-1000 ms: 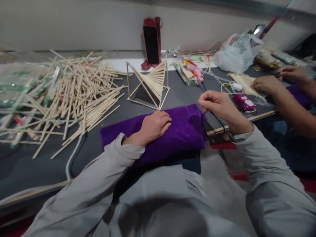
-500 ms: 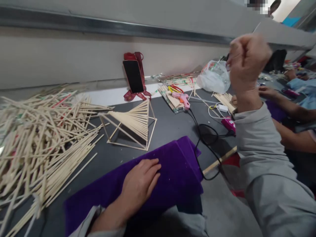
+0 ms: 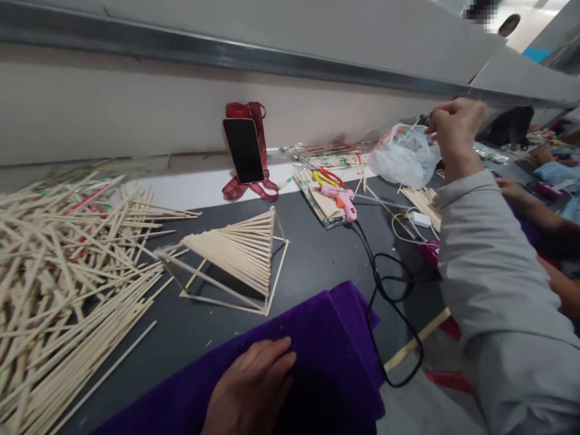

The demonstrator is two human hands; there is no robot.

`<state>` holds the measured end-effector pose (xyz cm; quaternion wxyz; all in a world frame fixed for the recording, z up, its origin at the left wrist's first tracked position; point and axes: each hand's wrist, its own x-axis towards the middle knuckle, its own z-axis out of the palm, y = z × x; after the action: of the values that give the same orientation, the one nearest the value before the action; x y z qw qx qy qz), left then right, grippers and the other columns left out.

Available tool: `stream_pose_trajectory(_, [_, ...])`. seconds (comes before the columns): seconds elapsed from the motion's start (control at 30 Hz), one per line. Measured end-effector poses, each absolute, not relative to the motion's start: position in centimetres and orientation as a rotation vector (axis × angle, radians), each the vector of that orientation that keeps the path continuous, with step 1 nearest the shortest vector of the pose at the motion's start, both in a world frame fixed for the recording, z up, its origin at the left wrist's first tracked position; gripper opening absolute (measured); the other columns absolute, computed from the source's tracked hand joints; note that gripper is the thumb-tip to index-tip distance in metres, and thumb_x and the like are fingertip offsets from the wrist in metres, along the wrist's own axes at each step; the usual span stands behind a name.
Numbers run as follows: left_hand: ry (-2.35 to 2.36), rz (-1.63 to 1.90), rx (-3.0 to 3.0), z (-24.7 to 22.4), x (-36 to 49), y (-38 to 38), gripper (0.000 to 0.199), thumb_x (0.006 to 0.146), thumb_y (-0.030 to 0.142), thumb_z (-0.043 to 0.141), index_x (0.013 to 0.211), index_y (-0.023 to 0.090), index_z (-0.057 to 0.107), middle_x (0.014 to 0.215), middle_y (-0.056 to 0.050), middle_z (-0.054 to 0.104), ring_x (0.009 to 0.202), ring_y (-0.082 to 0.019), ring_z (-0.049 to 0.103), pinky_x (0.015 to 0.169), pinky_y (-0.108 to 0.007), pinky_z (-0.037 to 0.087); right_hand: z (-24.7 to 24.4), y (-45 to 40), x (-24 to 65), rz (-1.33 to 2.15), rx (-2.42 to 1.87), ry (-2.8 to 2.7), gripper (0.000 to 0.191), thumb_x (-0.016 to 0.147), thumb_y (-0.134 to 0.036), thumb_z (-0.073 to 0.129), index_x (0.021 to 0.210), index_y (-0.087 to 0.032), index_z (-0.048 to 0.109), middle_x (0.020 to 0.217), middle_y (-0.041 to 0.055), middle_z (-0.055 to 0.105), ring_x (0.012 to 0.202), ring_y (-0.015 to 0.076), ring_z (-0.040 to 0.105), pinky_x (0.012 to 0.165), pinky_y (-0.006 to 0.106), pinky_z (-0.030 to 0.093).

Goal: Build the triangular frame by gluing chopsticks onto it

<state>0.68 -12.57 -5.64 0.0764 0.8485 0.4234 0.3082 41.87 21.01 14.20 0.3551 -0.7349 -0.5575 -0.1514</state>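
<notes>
A folded purple cloth (image 3: 324, 323), just in front of a wooden-stick frame (image 3: 233, 254), is rested on by a flattened left hand (image 3: 254, 383). The right hand (image 3: 458, 133) is raised, fingers curled, contents unclear; the black cable (image 3: 378, 284) is best given clearance.

Dark grey flat tabletop (image 3: 312, 266), pretty loaded: big messy heap of pale wooden sticks (image 3: 58, 272) on the left, an open pale-wood frame with a twisted stick fan (image 3: 238, 251), a clear-wrapped stick bundle (image 3: 313, 194), loopy black cable (image 3: 377, 275), and folded purple cloth (image 3: 308, 332) along the near edge.
</notes>
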Motion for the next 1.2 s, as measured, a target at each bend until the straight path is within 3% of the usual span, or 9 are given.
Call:
stream_pose_trajectory(0.07, [1.276,0.911,2.436,-5.1,1.0,-13.1,0.022,0.088,0.02,0.056,0.106,0.028,0.066,0.107,-0.001,0.076,0.092,-0.02,0.073,0.078,-0.037,0.064,13.8,18.8,37.8,-0.116,-1.621,-1.406,0.027,0.085,-0.013,0.055,0.093,0.004,0.075,0.075,0.0196,0.07,0.049,0.0051,0.05,0.049,0.027,0.033])
stream_pose_trajectory(0.2, [1.191,0.971,2.308,-2.8,0.5,-13.3,0.024,0.088,0.017,0.062,0.109,0.028,0.066,0.11,-0.001,0.074,0.103,-0.016,0.069,0.089,-0.032,0.058,12.7,11.0,27.5,0.308,-0.932,-1.652,0.015,0.083,-0.021,0.068,0.089,-0.009,0.076,0.061,0.0011,0.057,0.047,0.0055,0.048,0.045,0.025,0.033])
stream_pose_trajectory(0.27, [1.321,1.166,2.25,-1.5,-0.7,-12.8,0.018,0.087,0.016,0.064,0.101,0.027,0.067,0.099,-0.001,0.075,0.093,-0.015,0.069,0.086,-0.032,0.057,12.5,6.4,23.1,0.474,-0.805,-1.655,0.016,0.085,-0.028,0.069,0.081,-0.014,0.074,0.06,-0.0006,0.056,0.046,0.0061,0.048,0.042,0.025,0.032])
stream_pose_trajectory(0.4, [1.705,1.489,1.885,0.2,-4.2,-10.8,0.01,0.09,0.021,0.061,0.096,0.024,0.067,0.096,-0.002,0.07,0.088,-0.014,0.066,0.072,-0.028,0.055,12.0,-0.1,17.6,0.803,-0.721,-1.591,0.017,0.088,-0.029,0.067,0.074,-0.018,0.069,0.057,-0.0031,0.057,0.043,0.0072,0.046,0.039,0.026,0.027])
stream_pose_trajectory(0.57, [1.872,1.457,1.736,-1.7,-7.9,-6.5,0.032,0.085,0.026,0.064,0.116,0.021,0.058,0.114,-0.006,0.066,0.08,-0.012,0.063,0.073,-0.027,0.054,8.1,-1.8,15.6,1.1,-0.776,-1.553,0.022,0.087,-0.036,0.066,0.072,-0.021,0.062,0.056,-0.0044,0.052,0.043,0.0064,0.043,0.039,0.023,0.029])
stream_pose_trajectory(0.7, [1.94,1.347,1.793,-3.8,-8.5,-4.1,0.041,0.082,0.023,0.062,0.122,0.019,0.055,0.12,-0.008,0.061,0.071,-0.011,0.061,0.073,-0.029,0.053,3.3,-1.7,15.7,1.117,-1.026,-1.349,0.034,0.088,-0.048,0.06,0.07,-0.022,0.049,0.062,-0.0039,0.049,0.044,0.0057,0.04,0.038,0.021,0.027])
stream_pose_trajectory(0.83, [1.992,1.251,1.866,-4.2,-8.5,-3.6,0.032,0.084,0.022,0.058,0.115,0.018,0.06,0.112,-0.007,0.065,0.073,-0.013,0.061,0.077,-0.032,0.051,-0.2,-2.1,16.7,1.328,-1.257,-1.312,0.024,0.082,-0.036,0.065,0.067,-0.021,0.054,0.056,-0.0039,0.049,0.042,0.0057,0.039,0.037,0.021,0.026])
stream_pose_trajectory(0.97, [2.006,1.221,1.886,-4.3,-8.8,-3.6,0.019,0.086,0.025,0.057,0.102,0.018,0.066,0.098,-0.004,0.069,0.078,-0.015,0.062,0.079,-0.032,0.051,-2.1,-2.3,17.4,1.522,-1.397,-1.639,0.009,0.076,-0.026,0.068,0.08,-0.019,0.067,0.052,-0.0038,0.054,0.043,0.0079,0.047,0.04,0.021,0.032])
stream_pose_trajectory(1.2, [2.03,1.036,1.873,-5.1,-9.2,-3.6,0.022,0.087,0.026,0.055,0.1,0.015,0.069,0.091,-0.005,0.073,0.081,-0.016,0.065,0.073,-0.03,0.052,-3.7,-2.0,16.7,1.368,-1.352,-1.975,0.012,0.079,-0.028,0.062,0.074,-0.018,0.067,0.056,-0.0014,0.06,0.047,0.0105,0.054,0.051,0.026,0.038])
